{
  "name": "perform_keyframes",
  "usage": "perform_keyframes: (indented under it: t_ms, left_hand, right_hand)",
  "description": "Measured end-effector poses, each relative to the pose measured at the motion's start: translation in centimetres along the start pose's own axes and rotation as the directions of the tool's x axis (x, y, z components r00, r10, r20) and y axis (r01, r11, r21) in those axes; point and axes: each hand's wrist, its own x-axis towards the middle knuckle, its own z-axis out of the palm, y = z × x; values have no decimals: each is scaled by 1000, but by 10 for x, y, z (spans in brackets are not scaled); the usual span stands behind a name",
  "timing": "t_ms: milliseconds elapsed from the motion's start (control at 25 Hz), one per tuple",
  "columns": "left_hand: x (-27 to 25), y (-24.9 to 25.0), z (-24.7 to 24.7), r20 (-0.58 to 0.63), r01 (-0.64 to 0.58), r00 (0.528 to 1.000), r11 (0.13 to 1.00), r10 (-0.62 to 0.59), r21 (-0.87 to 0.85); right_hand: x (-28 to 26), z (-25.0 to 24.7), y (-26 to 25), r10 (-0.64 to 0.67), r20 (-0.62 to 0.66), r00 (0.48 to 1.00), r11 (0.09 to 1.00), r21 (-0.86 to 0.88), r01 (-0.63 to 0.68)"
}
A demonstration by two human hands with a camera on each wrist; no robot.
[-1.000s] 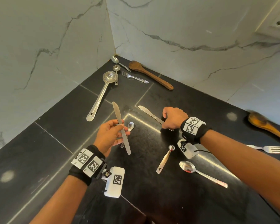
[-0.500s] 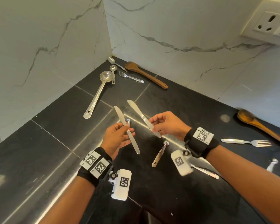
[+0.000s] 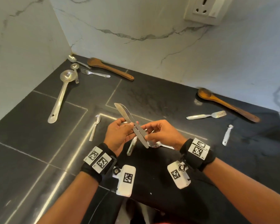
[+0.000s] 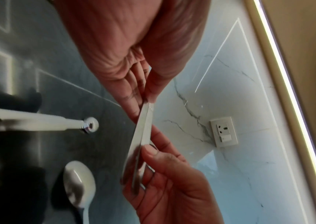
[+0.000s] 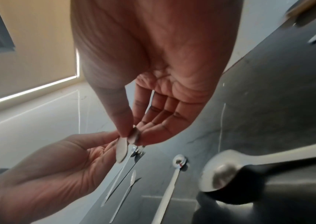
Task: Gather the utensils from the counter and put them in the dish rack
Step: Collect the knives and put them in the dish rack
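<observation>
A second ago the right hand (image 3: 162, 135) was only reaching a knife on the tabletop (image 3: 152, 101), while the left hand (image 3: 120, 135) already held one. Now both knives (image 3: 132, 125) are off the surface and laid together, blades up and away – the left hand pinching the pair near the middle, the right hand pinching the handle ends. That looks like a handover, stacking the two into one grip so the right hand is freed for more. Much is left: a ladle (image 3: 61, 94), two wooden spoons (image 3: 110, 69), forks (image 3: 207, 116), a teaspoon (image 3: 94, 128) and small measuring spoons (image 3: 226, 135) lie scattered on the tabletop – the dish rack is not in view
</observation>
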Motion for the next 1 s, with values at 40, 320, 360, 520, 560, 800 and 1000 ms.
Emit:
perform_keyframes:
  t_ms: [40, 320, 360, 520, 560, 800, 1000]
  left_hand:
    - [0, -3, 13, 22, -1, 1000, 1000, 1, -4]
    - [-13, -21, 125, 171, -17, 985, 1000, 15, 9]
    - [-19, -25, 147, 198, -26, 980, 999, 22, 18]
    - [-54, -49, 239, 323, -75, 945, 995, 51, 63]
    - [-67, -56, 264, 349, -87, 936, 992, 51, 88]
    - [-141, -86, 395, 557, -210, 819, 975, 136, 71]
    - [-193, -102, 502, 707, -287, 681, 958, 192, 16]
  right_hand:
    - [-9, -7, 7, 3, -30, 1000, 1000, -11, -3]
    - [-103, -64, 37, -73, -271, 960, 997, -44, 63]
    - [-122, -74, 44, -78, -313, 947, 997, -26, 74]
    - [-196, -119, 71, -112, -475, 873, 994, -63, 94]
    - [-218, -133, 78, -121, -503, 856, 992, -87, 89]
    - [-350, -225, 90, -237, -610, 756, 938, -347, 15]
    - [-453, -295, 83, -284, -654, 701, 855, -503, -123]
